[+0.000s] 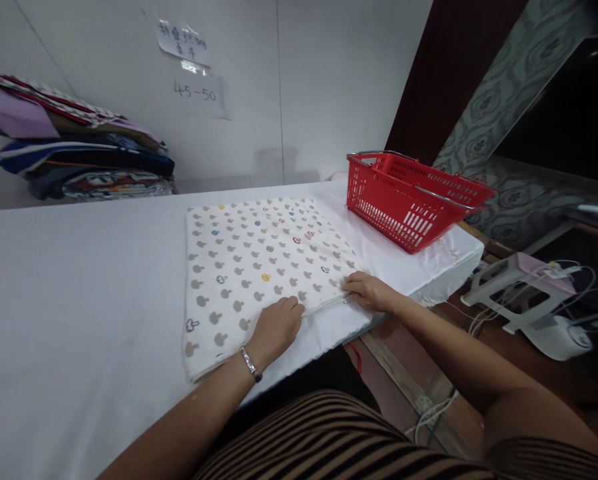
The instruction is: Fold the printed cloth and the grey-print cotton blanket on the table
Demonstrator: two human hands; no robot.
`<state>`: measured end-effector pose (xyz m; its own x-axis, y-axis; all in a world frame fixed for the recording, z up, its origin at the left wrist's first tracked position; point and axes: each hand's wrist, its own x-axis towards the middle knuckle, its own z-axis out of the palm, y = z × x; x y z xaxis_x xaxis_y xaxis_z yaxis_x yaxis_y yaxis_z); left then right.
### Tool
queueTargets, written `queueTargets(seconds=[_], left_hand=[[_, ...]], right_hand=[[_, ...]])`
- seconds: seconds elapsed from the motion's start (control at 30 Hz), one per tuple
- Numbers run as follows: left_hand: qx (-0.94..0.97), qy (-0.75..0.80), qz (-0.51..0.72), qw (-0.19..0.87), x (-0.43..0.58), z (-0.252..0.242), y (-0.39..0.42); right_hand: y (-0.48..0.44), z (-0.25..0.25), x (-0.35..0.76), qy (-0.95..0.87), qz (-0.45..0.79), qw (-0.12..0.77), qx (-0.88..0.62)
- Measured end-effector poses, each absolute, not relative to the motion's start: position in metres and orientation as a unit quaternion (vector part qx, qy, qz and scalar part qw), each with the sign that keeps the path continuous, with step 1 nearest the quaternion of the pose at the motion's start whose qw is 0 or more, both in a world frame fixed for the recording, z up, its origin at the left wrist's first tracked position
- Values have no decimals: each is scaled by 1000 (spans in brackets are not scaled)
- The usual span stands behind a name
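Note:
A folded cream cloth (259, 267) printed with small grey and coloured mushroom shapes lies flat on the white table (79, 280). My left hand (276, 327) rests on its near edge, fingers curled and pinching the hem. My right hand (369, 290) grips the same edge at the cloth's near right corner, fingers closed on the fabric. A bracelet sits on my left wrist.
A red plastic basket (411, 197) with metal handles stands at the table's right end. A stack of folded fabrics (73, 143) lies at the back left against the wall. An iron and white stand with cables (533, 300) sit off the table to the right.

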<state>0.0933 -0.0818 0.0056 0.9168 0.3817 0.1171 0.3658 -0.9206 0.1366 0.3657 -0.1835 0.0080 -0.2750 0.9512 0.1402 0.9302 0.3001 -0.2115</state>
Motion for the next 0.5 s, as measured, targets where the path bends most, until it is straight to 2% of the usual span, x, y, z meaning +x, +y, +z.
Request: queueTargets(seconds=[0.13,0.27,0.4,0.5], left_hand=[[981,177,66,43,93,2,-81],[981,164,73,70,84,3,-83],[973,174,78,133,60,16,-75],[962,226,88,125,32,23,-50]], right_hand=[[-189,1,369,-789,20,112,-604],[-195,-4,370,-779,28,179,-600],[-193,0,372,-713,117,253,-644],[-182,3,374,-638,188,276,-694]])
